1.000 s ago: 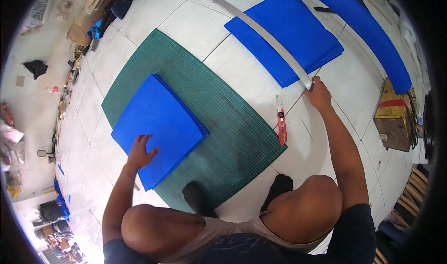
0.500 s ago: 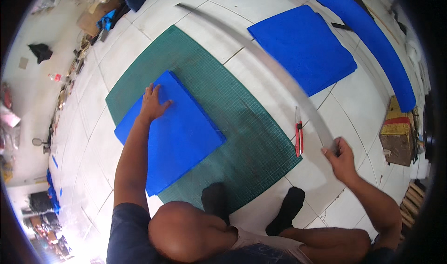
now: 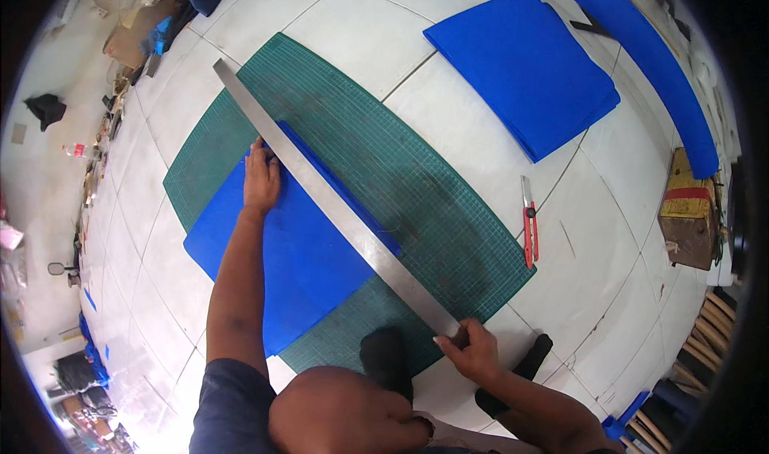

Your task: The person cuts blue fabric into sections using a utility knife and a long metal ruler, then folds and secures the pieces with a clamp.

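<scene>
Right grip (image 3: 474, 351): we are grasping the metal straightedge (image 3: 350, 223). Left grip (image 3: 261, 183): we are resting it, unclenched, on blue sheets (image 3: 304, 270).

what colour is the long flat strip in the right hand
The strip is silvery grey; it shows best in the head view.

White tiles (image 3: 469, 134) make the floor. Far to the right of the right grip (image 3: 463, 343), and farther forward, is a brown and yellow box (image 3: 688, 222) with a red stripe. Brown sticks (image 3: 711, 323) are far right too. Far left of the left grip (image 3: 262, 174) are a red-labelled bottle (image 3: 75, 150) and a black thing (image 3: 46, 111).
</scene>
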`<state>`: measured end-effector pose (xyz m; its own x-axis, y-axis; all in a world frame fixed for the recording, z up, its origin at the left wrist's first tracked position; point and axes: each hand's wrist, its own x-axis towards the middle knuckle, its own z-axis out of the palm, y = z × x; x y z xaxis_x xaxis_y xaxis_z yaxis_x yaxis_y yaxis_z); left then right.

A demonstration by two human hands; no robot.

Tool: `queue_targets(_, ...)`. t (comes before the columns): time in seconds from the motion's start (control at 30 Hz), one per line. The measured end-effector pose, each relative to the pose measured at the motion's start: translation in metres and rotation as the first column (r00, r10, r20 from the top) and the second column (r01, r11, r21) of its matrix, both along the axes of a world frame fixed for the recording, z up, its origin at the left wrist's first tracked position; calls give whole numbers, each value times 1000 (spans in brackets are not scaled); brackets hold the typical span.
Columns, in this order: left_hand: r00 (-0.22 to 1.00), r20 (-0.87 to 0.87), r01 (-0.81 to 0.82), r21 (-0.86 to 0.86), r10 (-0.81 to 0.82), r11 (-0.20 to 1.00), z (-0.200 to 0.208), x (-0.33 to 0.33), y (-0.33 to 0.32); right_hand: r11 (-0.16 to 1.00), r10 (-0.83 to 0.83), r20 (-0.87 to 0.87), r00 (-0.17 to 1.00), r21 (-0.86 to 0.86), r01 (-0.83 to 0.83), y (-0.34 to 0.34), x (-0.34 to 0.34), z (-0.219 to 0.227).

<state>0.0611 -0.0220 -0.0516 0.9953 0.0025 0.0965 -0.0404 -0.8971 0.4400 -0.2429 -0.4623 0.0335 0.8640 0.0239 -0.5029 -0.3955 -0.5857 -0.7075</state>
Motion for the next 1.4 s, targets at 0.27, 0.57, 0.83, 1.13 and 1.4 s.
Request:
queue_targets(0.27,998,-64,-35,-79,30,996,16,0,-10,999,-9,25,1000,-48,10,5,-5,-27)
queue_targets(0.57,993,-6,117,63,-117,991,22,10,-3,997,36,62,997,-70,-31,4,-5,-44)
queue_targets(0.83,985,-79,163,144,-153,976,25,17,-1,995,63,3,998,-75,-63,1,0,-50)
queue_targets(1.13,973,-125,213,159,-195,964,27,29,-1,998,39,-3,999,-43,-39,-1,-1,-56)
queue_targets(1.4,970,-119,229,137,-213,964,33,29,-3,999,40,92,995,-17,-39,-2,2,-55)
